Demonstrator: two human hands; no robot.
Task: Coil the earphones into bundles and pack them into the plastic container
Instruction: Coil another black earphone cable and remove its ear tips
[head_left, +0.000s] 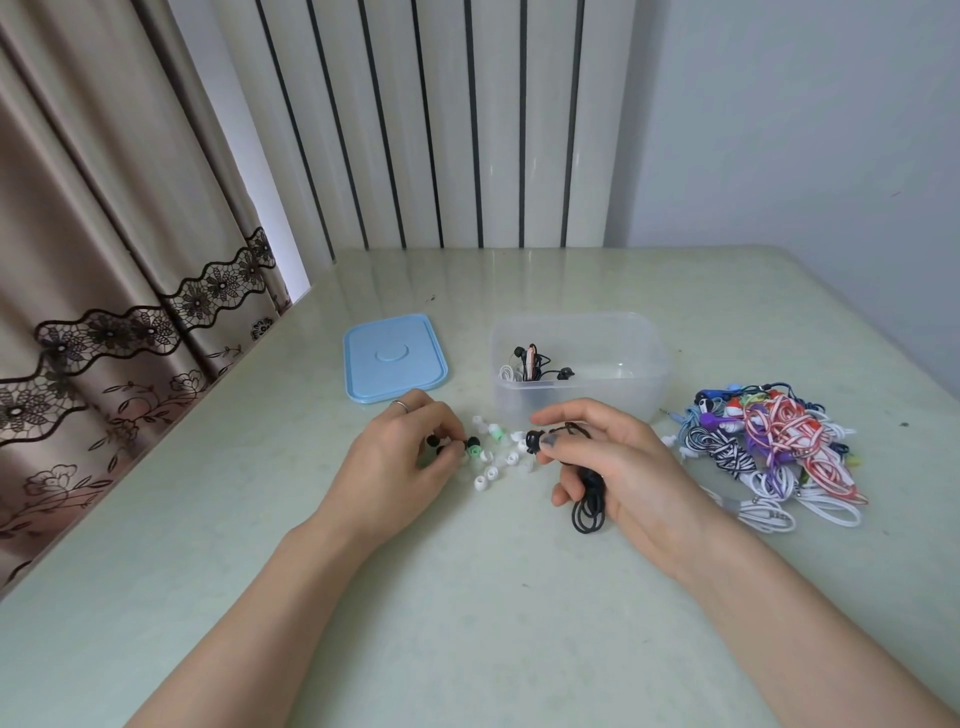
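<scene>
The right hand (613, 457) has its grip closed around a coiled black earphone bundle (588, 506), thumb pinning an earbud, loops hanging below the palm. The left hand (410, 452) pinches small black ear tips (434, 442) between curled fingertips, beside scattered white and green ear tips (493, 457) on the desk (467, 597). Just behind both hands stands the clear plastic container (631, 353), holding a few coiled earphones (532, 364). Left of the container lies its blue lid (392, 358); right of it, a tangled pile of coloured earphones (769, 447). No writing is legible.
</scene>
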